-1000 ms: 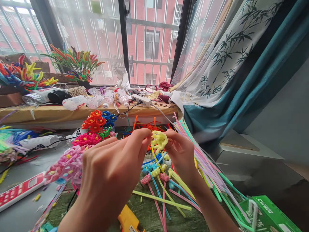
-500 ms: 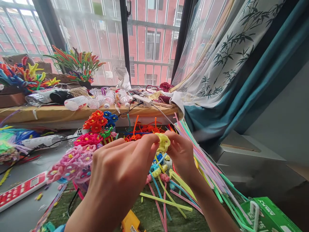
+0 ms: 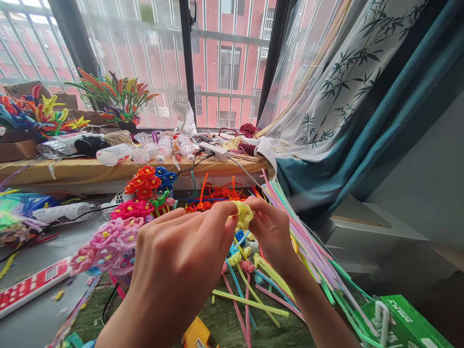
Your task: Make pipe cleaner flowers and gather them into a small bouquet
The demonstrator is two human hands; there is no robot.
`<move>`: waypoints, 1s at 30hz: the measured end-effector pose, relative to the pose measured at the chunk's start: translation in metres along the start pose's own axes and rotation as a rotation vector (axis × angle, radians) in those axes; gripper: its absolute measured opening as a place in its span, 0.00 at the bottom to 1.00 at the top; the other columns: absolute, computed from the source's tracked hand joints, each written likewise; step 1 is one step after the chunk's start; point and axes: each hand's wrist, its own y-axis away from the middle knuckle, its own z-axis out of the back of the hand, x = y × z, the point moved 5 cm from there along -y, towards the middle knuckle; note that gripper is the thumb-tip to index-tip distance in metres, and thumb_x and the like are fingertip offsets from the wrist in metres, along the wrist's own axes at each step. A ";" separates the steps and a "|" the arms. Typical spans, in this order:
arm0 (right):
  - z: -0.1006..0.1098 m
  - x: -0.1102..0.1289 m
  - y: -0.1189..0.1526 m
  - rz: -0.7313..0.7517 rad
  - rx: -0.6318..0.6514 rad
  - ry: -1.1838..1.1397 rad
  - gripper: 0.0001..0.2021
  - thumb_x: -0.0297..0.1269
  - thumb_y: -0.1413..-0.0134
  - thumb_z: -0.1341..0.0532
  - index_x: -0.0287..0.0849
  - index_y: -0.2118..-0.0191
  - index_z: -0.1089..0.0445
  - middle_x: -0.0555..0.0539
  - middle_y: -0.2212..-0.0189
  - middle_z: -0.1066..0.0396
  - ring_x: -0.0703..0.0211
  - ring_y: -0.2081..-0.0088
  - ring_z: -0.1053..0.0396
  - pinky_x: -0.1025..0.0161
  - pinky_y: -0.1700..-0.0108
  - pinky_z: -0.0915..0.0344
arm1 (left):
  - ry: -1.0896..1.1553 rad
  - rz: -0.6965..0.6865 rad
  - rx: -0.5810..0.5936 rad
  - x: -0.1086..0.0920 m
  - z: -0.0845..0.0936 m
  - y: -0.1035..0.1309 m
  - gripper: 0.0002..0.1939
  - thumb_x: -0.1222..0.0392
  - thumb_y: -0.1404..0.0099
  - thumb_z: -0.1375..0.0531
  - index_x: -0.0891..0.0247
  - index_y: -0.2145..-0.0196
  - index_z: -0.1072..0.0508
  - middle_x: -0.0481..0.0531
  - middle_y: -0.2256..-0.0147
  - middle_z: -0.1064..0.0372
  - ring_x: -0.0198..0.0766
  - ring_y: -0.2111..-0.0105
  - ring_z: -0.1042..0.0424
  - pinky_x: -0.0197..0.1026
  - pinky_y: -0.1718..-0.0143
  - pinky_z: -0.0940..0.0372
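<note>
Bright daylight through the window (image 3: 163,67) (right side dimmer), edges stretched

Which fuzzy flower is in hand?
The pale yellow flower, pinched between left hand and right hand; orange flowers, blue flowers and pink flowers are bunched at left.

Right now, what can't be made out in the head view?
In the head view:
Yellow fuzzy piece: left part hidden by the left hand.
Orange-yellow object and green box: cut off by the bottom edge.
Red-and-white strip: cut off by the left edge.
</note>
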 end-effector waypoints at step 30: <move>-0.001 0.003 0.001 0.019 0.005 0.027 0.08 0.42 0.38 0.40 0.46 0.63 0.25 0.51 0.71 0.29 0.62 0.70 0.35 0.63 0.68 0.39 | 0.014 0.041 0.020 0.003 -0.005 -0.001 0.07 0.63 0.34 0.44 0.62 0.67 0.27 0.39 0.86 0.39 0.31 0.87 0.40 0.36 0.80 0.47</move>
